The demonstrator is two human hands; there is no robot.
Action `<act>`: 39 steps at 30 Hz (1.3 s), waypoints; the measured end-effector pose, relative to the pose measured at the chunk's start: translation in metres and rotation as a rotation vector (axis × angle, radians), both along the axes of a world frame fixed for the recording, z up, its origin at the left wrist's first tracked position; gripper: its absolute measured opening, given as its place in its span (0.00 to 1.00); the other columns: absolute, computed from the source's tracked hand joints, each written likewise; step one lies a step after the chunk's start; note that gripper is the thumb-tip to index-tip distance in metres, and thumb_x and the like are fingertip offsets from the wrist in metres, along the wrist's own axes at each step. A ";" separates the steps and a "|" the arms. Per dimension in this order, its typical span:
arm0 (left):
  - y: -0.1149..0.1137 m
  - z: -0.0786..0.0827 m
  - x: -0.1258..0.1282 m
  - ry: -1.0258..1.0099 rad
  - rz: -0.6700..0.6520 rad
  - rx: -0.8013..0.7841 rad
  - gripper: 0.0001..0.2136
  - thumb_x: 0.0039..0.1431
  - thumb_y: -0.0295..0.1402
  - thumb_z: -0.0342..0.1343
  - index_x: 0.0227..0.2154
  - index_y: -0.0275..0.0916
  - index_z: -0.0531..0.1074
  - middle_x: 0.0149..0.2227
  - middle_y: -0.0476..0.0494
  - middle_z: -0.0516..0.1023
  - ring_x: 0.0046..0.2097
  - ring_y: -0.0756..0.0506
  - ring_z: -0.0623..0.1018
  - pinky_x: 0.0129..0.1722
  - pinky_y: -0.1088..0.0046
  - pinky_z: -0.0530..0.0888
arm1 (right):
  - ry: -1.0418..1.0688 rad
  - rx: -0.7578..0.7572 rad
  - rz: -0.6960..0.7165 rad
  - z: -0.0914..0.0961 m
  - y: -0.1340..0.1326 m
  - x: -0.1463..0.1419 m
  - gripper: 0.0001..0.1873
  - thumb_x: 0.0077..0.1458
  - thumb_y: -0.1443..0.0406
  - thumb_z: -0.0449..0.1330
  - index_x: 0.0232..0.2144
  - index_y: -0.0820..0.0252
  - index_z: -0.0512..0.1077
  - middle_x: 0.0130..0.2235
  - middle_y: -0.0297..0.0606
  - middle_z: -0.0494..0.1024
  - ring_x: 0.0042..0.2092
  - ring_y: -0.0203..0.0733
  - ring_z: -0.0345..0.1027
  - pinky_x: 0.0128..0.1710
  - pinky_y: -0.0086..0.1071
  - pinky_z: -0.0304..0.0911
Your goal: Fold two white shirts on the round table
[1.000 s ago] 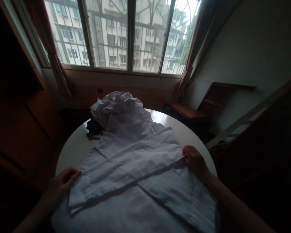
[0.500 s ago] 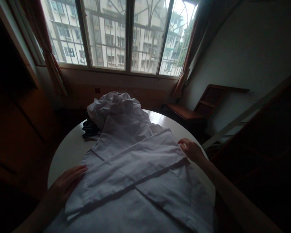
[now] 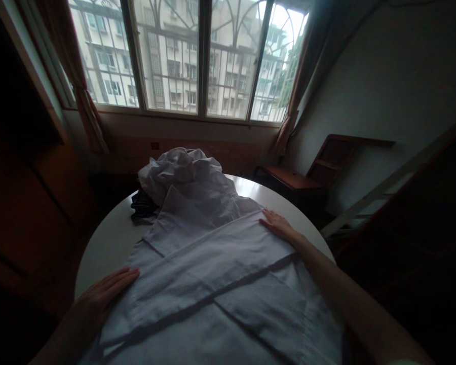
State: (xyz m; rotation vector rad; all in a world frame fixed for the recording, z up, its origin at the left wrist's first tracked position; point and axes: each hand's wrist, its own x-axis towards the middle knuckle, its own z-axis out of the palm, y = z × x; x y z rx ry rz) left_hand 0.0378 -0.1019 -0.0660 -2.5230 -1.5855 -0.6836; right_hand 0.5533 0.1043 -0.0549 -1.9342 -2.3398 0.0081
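Note:
A white garment [image 3: 213,274] lies spread flat on a round white table [image 3: 110,238], with one sleeve folded across its body. My left hand [image 3: 106,294] rests flat on the garment's left edge, fingers stretched out. My right hand [image 3: 279,226] lies flat on the far right end of the folded sleeve, fingers extended and pressed on the cloth. Neither hand grips anything.
A heap of crumpled white cloth [image 3: 182,172] sits at the table's far side, with a dark item [image 3: 140,205] under its left edge. A wooden chair [image 3: 311,172] stands right of the table. Barred windows and curtains fill the far wall.
My right hand has slid from the sleeve's lower right corner up and away along its edge. My left hand has stayed on the left edge, shifting slightly.

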 end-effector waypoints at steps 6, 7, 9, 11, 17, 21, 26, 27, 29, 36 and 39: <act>0.002 -0.005 0.000 -0.019 0.001 0.040 0.18 0.57 0.43 0.44 0.46 0.46 0.71 0.47 0.48 0.74 0.46 0.46 0.75 0.44 0.73 0.73 | 0.108 -0.012 -0.138 0.001 0.015 0.013 0.30 0.58 0.54 0.42 0.58 0.64 0.54 0.61 0.44 0.53 0.61 0.46 0.44 0.58 0.40 0.43; 0.003 -0.006 -0.001 -0.016 0.002 0.052 0.18 0.57 0.43 0.43 0.46 0.46 0.71 0.46 0.47 0.75 0.46 0.46 0.75 0.44 0.73 0.73 | 0.173 -0.004 -0.155 0.002 0.016 0.011 0.28 0.57 0.55 0.45 0.56 0.64 0.57 0.60 0.45 0.55 0.61 0.47 0.46 0.57 0.40 0.44; 0.004 -0.007 -0.001 -0.010 -0.006 0.074 0.19 0.58 0.44 0.43 0.45 0.45 0.71 0.46 0.46 0.75 0.46 0.46 0.75 0.44 0.72 0.73 | 0.299 0.008 -0.199 0.008 0.020 0.007 0.22 0.54 0.59 0.50 0.49 0.65 0.65 0.55 0.48 0.64 0.57 0.47 0.54 0.54 0.37 0.50; 0.004 -0.008 -0.002 -0.009 -0.015 0.080 0.19 0.58 0.44 0.43 0.46 0.45 0.71 0.46 0.46 0.75 0.46 0.46 0.75 0.44 0.72 0.73 | 0.382 0.016 -0.247 0.014 0.026 0.005 0.16 0.52 0.62 0.52 0.39 0.66 0.72 0.47 0.49 0.73 0.50 0.47 0.63 0.48 0.33 0.57; 0.004 -0.008 -0.002 -0.018 -0.009 0.041 0.18 0.57 0.43 0.44 0.46 0.46 0.70 0.47 0.47 0.74 0.47 0.46 0.74 0.46 0.71 0.73 | 0.623 0.101 -0.411 0.019 0.047 0.000 0.14 0.45 0.60 0.59 0.32 0.66 0.74 0.30 0.41 0.78 0.33 0.40 0.70 0.29 0.26 0.61; 0.004 -0.008 -0.002 -0.016 -0.013 0.037 0.18 0.58 0.42 0.43 0.46 0.46 0.70 0.47 0.46 0.74 0.47 0.45 0.74 0.45 0.70 0.73 | 0.763 0.149 -0.502 0.017 0.059 -0.005 0.09 0.40 0.65 0.61 0.26 0.66 0.73 0.25 0.39 0.76 0.29 0.38 0.69 0.24 0.26 0.60; 0.004 -0.011 -0.003 -0.026 -0.013 0.056 0.17 0.58 0.42 0.43 0.48 0.47 0.69 0.47 0.47 0.74 0.46 0.46 0.75 0.45 0.71 0.73 | 0.882 0.188 -0.571 0.013 0.069 -0.007 0.02 0.38 0.69 0.59 0.21 0.62 0.71 0.21 0.36 0.74 0.28 0.40 0.69 0.26 0.27 0.62; 0.004 -0.012 -0.003 -0.030 -0.008 0.062 0.17 0.58 0.42 0.43 0.48 0.47 0.68 0.47 0.47 0.74 0.47 0.47 0.74 0.45 0.71 0.73 | 0.896 0.194 -0.573 0.013 0.068 -0.007 0.01 0.38 0.69 0.59 0.21 0.61 0.71 0.21 0.36 0.74 0.29 0.40 0.70 0.28 0.28 0.63; 0.003 -0.012 -0.003 -0.040 0.001 0.069 0.17 0.59 0.41 0.42 0.47 0.46 0.69 0.47 0.47 0.74 0.47 0.47 0.74 0.45 0.71 0.73 | 0.925 0.196 -0.557 0.013 0.065 -0.008 0.03 0.39 0.68 0.60 0.22 0.61 0.71 0.23 0.37 0.75 0.33 0.42 0.70 0.31 0.30 0.64; 0.003 -0.008 0.001 -0.081 -0.005 0.058 0.17 0.58 0.43 0.43 0.46 0.45 0.70 0.46 0.46 0.75 0.46 0.46 0.75 0.46 0.72 0.72 | 1.068 0.028 -0.259 0.017 0.009 0.011 0.15 0.45 0.61 0.59 0.36 0.61 0.71 0.39 0.43 0.77 0.40 0.42 0.71 0.39 0.32 0.66; 0.002 -0.005 0.003 -0.095 0.004 0.044 0.18 0.58 0.44 0.43 0.45 0.44 0.71 0.45 0.46 0.75 0.46 0.46 0.75 0.46 0.72 0.72 | 1.029 -0.075 -0.081 0.014 -0.036 0.035 0.26 0.38 0.58 0.65 0.43 0.59 0.68 0.47 0.45 0.72 0.48 0.47 0.66 0.47 0.36 0.63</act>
